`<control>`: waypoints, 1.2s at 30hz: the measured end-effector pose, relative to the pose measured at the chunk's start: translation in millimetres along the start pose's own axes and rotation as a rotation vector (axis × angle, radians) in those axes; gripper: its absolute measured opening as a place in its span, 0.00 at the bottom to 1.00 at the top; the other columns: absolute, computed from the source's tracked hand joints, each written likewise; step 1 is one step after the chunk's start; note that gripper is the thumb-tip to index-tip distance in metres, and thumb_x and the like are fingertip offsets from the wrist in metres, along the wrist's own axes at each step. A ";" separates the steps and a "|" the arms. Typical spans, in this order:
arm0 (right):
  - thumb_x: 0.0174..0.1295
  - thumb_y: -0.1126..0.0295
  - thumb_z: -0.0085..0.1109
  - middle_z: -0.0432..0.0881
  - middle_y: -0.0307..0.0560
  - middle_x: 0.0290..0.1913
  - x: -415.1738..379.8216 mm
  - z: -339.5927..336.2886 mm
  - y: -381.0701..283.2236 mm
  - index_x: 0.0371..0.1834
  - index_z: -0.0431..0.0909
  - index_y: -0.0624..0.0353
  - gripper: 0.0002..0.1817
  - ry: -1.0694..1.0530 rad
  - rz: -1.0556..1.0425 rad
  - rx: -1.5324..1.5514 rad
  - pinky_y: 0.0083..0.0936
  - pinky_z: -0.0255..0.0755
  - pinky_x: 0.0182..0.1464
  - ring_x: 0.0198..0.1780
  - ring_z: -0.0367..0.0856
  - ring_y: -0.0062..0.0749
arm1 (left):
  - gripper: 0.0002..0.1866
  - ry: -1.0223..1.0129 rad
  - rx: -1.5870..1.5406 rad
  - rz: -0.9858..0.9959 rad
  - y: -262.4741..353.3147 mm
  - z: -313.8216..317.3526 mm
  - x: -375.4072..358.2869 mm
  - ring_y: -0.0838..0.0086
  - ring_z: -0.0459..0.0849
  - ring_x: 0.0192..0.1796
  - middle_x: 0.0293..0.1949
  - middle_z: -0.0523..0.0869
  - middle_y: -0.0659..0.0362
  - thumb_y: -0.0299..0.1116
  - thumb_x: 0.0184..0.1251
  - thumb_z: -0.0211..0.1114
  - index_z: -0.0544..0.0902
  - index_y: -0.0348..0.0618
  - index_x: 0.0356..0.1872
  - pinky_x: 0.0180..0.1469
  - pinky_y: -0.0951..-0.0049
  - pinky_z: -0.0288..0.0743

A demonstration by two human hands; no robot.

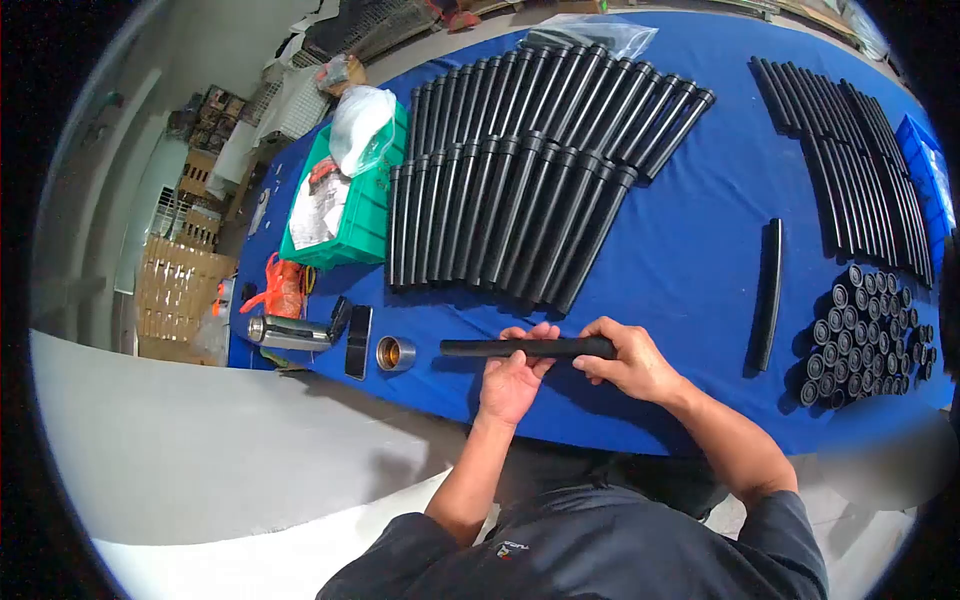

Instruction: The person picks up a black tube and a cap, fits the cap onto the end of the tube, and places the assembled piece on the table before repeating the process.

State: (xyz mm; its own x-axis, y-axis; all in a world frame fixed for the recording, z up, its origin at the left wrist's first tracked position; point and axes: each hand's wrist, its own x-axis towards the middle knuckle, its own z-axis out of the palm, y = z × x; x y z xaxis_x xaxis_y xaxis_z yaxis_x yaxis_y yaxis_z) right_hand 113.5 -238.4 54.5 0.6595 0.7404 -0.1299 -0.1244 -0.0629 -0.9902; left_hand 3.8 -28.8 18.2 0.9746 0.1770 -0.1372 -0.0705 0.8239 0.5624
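Note:
A black tube (470, 348) lies level across both hands above the blue cloth near the table's front edge. My left hand (512, 384) is palm up under its middle, with the fingers curled round it. At the tube's right end, which looks thicker, my right hand (632, 362) grips it between thumb and fingers. Beyond the hands, two fanned rows of capped black tubes (500, 215) lie on the cloth. A single black tube (769, 300) rests to the right of my right hand.
Left of my hands are a metal cup (396, 354), a phone (358, 343) and a steel flask (290, 332). A green crate (362, 215) holds plastic bags. At the right are thin black tubes (850, 190), a pile of round black parts (865, 335) and a blue bin (925, 175).

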 end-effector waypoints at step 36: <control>0.64 0.64 0.70 0.81 0.58 0.40 -1.0 -0.1 11.3 0.50 0.79 0.64 0.18 0.096 -0.370 -0.363 0.44 0.76 0.42 0.39 0.83 0.56 | 0.16 -0.016 0.042 0.018 -1.5 0.2 -1.4 0.49 0.77 0.70 0.61 0.83 0.44 0.27 0.71 0.68 0.78 0.43 0.57 0.72 0.48 0.75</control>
State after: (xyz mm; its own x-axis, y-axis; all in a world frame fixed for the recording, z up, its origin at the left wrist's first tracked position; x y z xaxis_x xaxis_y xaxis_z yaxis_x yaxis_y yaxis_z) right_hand 111.5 -239.9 43.4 0.6775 0.6939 0.2441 0.3832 -0.0497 -0.9223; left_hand 2.6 -30.5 17.7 0.9765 0.1827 -0.1140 -0.0792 0.7970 0.5988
